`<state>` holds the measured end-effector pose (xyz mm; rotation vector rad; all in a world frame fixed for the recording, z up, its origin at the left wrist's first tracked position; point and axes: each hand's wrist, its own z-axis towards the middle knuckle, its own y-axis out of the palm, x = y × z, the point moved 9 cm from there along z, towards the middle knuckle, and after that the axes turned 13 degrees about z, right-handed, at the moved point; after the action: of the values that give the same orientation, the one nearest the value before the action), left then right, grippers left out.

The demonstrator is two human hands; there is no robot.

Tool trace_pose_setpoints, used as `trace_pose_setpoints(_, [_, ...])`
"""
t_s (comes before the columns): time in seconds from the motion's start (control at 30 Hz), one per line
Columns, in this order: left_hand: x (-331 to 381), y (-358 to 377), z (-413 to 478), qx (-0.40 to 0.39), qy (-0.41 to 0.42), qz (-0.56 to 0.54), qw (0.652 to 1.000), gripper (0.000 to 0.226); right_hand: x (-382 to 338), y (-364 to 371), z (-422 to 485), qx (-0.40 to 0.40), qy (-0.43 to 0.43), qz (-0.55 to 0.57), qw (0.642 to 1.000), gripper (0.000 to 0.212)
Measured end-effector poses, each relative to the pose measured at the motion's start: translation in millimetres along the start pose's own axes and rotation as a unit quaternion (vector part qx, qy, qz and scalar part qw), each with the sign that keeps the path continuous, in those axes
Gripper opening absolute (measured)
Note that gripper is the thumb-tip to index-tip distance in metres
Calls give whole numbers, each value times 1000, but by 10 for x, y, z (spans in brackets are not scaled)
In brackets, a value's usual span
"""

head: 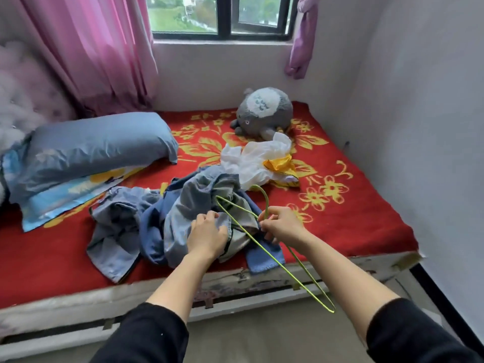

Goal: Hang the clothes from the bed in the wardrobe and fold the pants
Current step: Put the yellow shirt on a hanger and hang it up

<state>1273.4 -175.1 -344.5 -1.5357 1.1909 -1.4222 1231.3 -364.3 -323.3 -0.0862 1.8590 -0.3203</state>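
We see our left hand (208,231) with its fingers curled into the heap of denim clothes (170,218), gripping a fold of pale fabric. The heap lies right of the blue pillow (102,142) and nearer to us, on the red floral blanket (353,205). Our right hand (281,226), farther right of the pillow, pinches a green wire hanger (318,293) just below its hook. A white and yellow garment (259,161) lies crumpled right of the pillow, just beyond the heap.
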Motion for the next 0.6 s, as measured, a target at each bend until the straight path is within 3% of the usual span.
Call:
trace_pose_setpoints(0.3, [1334,817,1475,-43,57,-4,997,41,467,-1300,1440,89,55,44,994,18])
trace_pose_setpoints(0.6, [2199,1744,3080,-109,-41,-4,993,42,984,-2421,3377,49,130,21,990,10])
